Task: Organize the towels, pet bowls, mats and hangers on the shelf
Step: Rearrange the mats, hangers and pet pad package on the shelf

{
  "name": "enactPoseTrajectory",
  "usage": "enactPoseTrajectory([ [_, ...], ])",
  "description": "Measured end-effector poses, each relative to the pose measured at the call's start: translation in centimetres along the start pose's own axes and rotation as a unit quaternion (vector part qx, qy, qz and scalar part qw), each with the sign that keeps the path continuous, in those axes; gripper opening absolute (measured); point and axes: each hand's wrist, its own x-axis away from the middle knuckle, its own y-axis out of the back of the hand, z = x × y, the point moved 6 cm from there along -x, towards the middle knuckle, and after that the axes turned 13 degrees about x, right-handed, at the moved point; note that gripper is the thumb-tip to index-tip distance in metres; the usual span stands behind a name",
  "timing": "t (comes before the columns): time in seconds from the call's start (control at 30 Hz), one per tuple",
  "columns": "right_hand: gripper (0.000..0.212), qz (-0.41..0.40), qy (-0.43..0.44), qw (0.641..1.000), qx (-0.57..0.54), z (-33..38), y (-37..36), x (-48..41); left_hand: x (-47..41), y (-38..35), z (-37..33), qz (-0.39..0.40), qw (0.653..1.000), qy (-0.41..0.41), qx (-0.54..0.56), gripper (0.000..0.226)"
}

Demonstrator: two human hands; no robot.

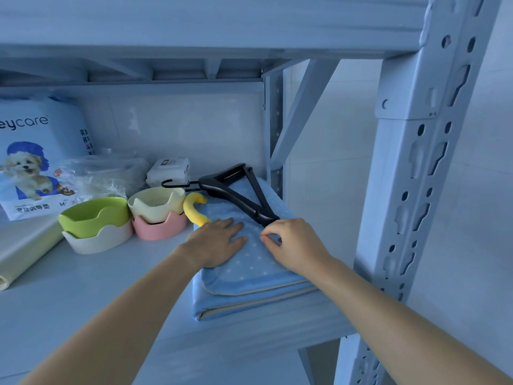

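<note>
A folded blue dotted towel stack (pixel 249 270) lies at the right end of the shelf (pixel 83 295). My left hand (pixel 215 241) rests flat on its top, fingers straight. My right hand (pixel 294 247) sits beside it with fingers curled, pinching the towel's fabric just below the near end of a black hanger (pixel 236 190). The hanger lies across the towel's far part, hook pointing left. A yellow curved hanger piece (pixel 194 208) sticks out at the towel's left edge. Left of it stand a cream bowl on a pink one (pixel 159 215) and a green bowl on a white one (pixel 95 225).
A pet training pad pack (pixel 33 157) stands at the back left, with a clear plastic bag (pixel 102 173) and a white wipes pack (pixel 168 170) behind the bowls. A pale rolled mat (pixel 25 251) lies at the far left. A perforated metal upright (pixel 422 190) borders the right.
</note>
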Motion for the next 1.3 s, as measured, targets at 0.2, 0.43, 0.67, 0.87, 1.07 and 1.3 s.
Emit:
enactPoseTrajectory([
  [0.2,0.011,-0.041,-0.009,0.999,-0.022,-0.4,0.2,-1.2,-1.1,0.7,0.8,-0.008,1.0,0.007,0.005,0.059],
  [0.43,0.018,-0.069,-0.017,0.997,0.008,-0.7,-0.3,-1.4,-0.2,2.2,0.2,-0.095,0.992,-0.01,0.076,0.054],
  [0.67,0.042,-0.008,-0.041,0.999,0.004,-1.7,-1.8,-2.1,0.5,0.8,-2.1,-0.048,0.997,-0.028,0.061,0.054],
  [0.87,0.041,-0.006,-0.046,0.999,-0.001,-2.0,-1.9,-2.6,-0.3,-0.4,-1.9,-0.034,0.999,-0.008,-0.03,0.057],
  [1.07,0.041,0.0,-0.052,0.999,-0.01,-2.2,-2.1,-2.8,-1.2,-0.3,-1.1,-0.059,0.998,-0.005,-0.01,0.056],
  [1.3,0.039,-0.014,-0.051,0.998,-0.035,-2.0,-2.0,-2.6,-1.7,0.2,-0.6,-0.069,0.997,0.015,0.021,0.055],
])
